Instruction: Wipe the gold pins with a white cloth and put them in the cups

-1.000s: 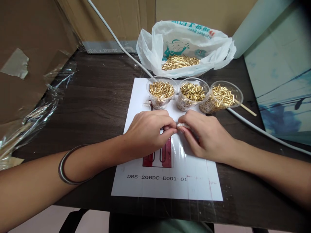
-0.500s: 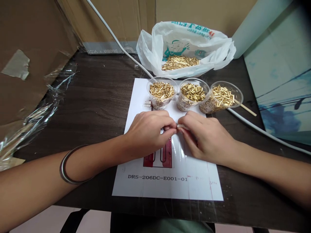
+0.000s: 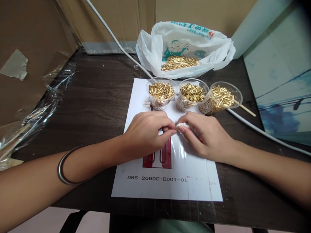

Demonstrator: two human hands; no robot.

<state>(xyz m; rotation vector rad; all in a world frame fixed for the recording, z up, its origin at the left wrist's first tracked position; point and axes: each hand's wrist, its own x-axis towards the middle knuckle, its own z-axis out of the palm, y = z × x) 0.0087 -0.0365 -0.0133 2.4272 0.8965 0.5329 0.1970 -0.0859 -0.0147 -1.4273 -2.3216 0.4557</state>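
Note:
My left hand (image 3: 145, 132) and my right hand (image 3: 206, 136) meet fingertip to fingertip over a white printed sheet (image 3: 167, 184) taped to the dark table. The right hand's fingers are curled round a small white part (image 3: 182, 125). The left hand pinches at its near end; what is in that pinch is too small to make out. A red drawing (image 3: 160, 158) on the sheet shows below the hands. A metal bangle (image 3: 63, 165) is on my left wrist.
Three clear plastic cups (image 3: 160, 92) (image 3: 191, 94) (image 3: 222, 97) of small brass tubes stand just behind the hands. A white plastic bag (image 3: 184, 42) with more tubes lies farther back. A white cable (image 3: 262, 131) runs across at right. Crumpled clear film (image 3: 31, 119) lies left.
The hands have barely moved. The right hand has turned slightly, so more of the small white part shows between the fingertips.

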